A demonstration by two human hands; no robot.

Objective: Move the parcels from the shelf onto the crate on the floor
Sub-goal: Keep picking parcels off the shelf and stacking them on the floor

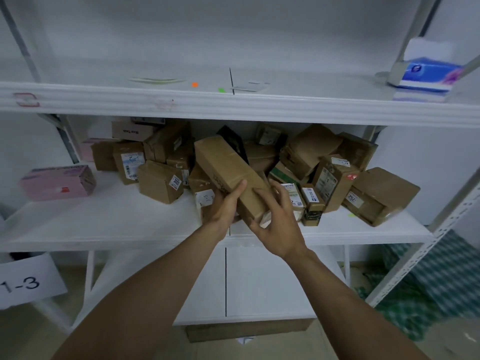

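A long brown cardboard parcel (228, 172) lies tilted on top of a heap of several brown parcels (324, 167) on the middle shelf (104, 222). My left hand (224, 206) grips the long parcel's near end from the left, thumb up along its side. My right hand (275, 222) wraps round the same end from the right, fingers over its top and thumb at the bottom corner. At the bottom centre a brown board or crate (246, 331) shows on the floor under the lowest shelf.
A pink box (58, 181) lies at the left of the middle shelf. On the upper shelf (233, 105) sits a blue and white tissue pack (428, 75) at right. A "1-3" label (23, 281) hangs at lower left. Green patterned cloth (441, 287) lies on the floor at right.
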